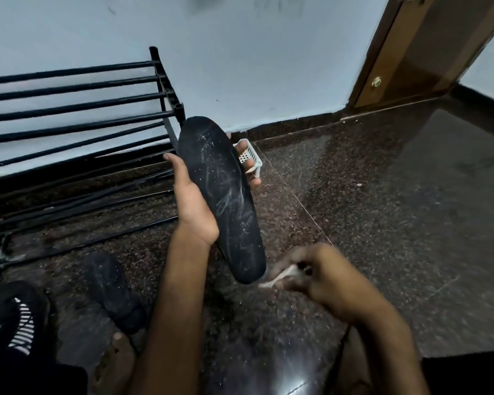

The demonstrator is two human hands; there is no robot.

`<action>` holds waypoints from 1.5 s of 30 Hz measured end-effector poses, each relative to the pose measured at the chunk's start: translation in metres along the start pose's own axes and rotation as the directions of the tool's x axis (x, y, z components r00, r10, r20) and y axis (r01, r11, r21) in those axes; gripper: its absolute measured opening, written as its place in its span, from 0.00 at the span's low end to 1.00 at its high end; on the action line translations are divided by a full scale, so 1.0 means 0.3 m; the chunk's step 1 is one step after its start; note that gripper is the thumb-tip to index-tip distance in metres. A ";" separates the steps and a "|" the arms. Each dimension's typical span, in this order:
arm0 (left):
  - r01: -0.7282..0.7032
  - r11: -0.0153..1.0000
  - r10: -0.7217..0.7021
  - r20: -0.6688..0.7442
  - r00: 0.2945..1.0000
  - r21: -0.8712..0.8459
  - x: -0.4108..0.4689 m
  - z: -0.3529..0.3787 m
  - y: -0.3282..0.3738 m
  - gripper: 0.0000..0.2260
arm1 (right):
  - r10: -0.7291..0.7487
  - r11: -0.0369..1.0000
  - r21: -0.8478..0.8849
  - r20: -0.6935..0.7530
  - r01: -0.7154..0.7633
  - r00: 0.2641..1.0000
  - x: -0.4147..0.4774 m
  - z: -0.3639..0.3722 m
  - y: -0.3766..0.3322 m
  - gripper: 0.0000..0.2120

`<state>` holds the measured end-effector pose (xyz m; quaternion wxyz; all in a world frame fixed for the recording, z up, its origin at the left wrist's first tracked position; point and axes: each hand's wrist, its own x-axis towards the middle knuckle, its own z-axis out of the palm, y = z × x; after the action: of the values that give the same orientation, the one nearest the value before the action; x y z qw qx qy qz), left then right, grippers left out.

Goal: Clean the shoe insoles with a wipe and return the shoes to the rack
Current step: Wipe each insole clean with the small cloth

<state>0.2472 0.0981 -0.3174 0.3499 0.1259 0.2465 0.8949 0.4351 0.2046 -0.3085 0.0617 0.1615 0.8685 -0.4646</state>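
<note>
A black shoe (15, 323) is sitting far left, below the black rack (74, 109). One insole (113, 292) is lying on the floor. The left hand (194, 201) is gripping a dusty insole (223, 195) in the air. The blurry right hand (320, 277) is pinching a white wipe (280, 277) just beside its lower end.

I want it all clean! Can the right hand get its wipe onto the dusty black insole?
Probably yes. The right hand pinches the crumpled white wipe just beside the lower end of the dusty black insole, which the left hand holds up. Nothing stands between them.
</note>
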 end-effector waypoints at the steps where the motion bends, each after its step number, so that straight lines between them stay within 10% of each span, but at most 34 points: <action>1: 0.004 1.000 -0.004 0.018 1.000 -0.002 -0.003 0.008 0.006 0.43 | -0.036 0.995 0.092 -0.052 0.041 0.998 -0.019 -0.040 -0.012 0.06; 6: 0.016 0.999 -0.020 0.117 0.993 0.033 0.001 0.057 0.005 0.43 | -0.287 0.910 0.184 -0.366 0.371 0.885 -0.006 -0.047 -0.095 0.06; 11: 0.019 0.998 -0.030 0.179 0.983 0.063 -0.010 0.086 0.015 0.44 | -0.058 0.998 0.040 0.097 0.054 0.994 -0.031 -0.039 -0.053 0.04; 14: 0.028 0.994 -0.050 0.211 0.976 0.106 -0.005 0.096 0.001 0.44 | -0.185 0.955 0.212 -0.126 0.208 0.975 -0.051 -0.111 -0.096 0.05; 17: 0.112 0.986 -0.133 0.181 0.974 0.121 -0.014 0.113 -0.043 0.42 | -0.371 0.918 -0.096 -0.555 0.386 0.744 0.024 -0.156 -0.189 0.09; 21: 0.123 0.982 -0.142 0.137 0.980 0.141 -0.015 0.130 -0.080 0.36 | -0.603 0.797 -0.455 -0.595 0.396 0.531 0.193 -0.192 -0.294 0.10; 25: 0.130 0.978 -0.144 0.076 0.987 0.161 0.000 0.112 -0.085 0.39 | -0.598 0.755 -0.527 -0.309 0.391 0.739 0.167 -0.126 -0.236 0.10; 28: 0.117 0.987 -0.129 0.104 0.986 0.109 0.011 0.090 -0.095 0.43 | -0.302 0.895 -0.357 -0.039 0.269 0.952 0.061 -0.071 -0.149 0.09; 31: 0.126 0.990 -0.132 0.118 0.984 0.055 0.018 0.074 -0.106 0.44 | -0.325 0.928 -0.243 -0.154 0.282 0.933 0.030 -0.089 -0.130 0.08; 34: 0.152 0.985 -0.163 0.130 0.978 0.086 0.010 0.077 -0.112 0.43 | -0.491 0.867 -0.362 -0.508 0.343 0.708 0.080 -0.116 -0.174 0.10; 37: 0.163 0.981 -0.175 0.114 0.978 0.106 0.000 0.122 -0.120 0.40 | -0.555 0.821 -0.484 -0.556 0.302 0.619 0.147 -0.099 -0.174 0.10; 41: 0.101 0.988 -0.116 0.133 0.984 0.115 0.006 0.125 -0.114 0.41 | -0.427 0.881 -0.372 -0.360 0.292 0.830 0.112 -0.063 -0.067 0.11; 45: 0.067 0.996 -0.075 0.140 0.987 0.062 0.020 0.090 -0.105 0.43 | 0.089 0.974 -0.216 0.074 -0.071 0.993 0.023 -0.028 0.044 0.09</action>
<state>0.2715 0.1316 -0.3109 0.3944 0.1902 0.2507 0.8634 0.4333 0.2199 -0.3161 0.1332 0.1692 0.9027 -0.3724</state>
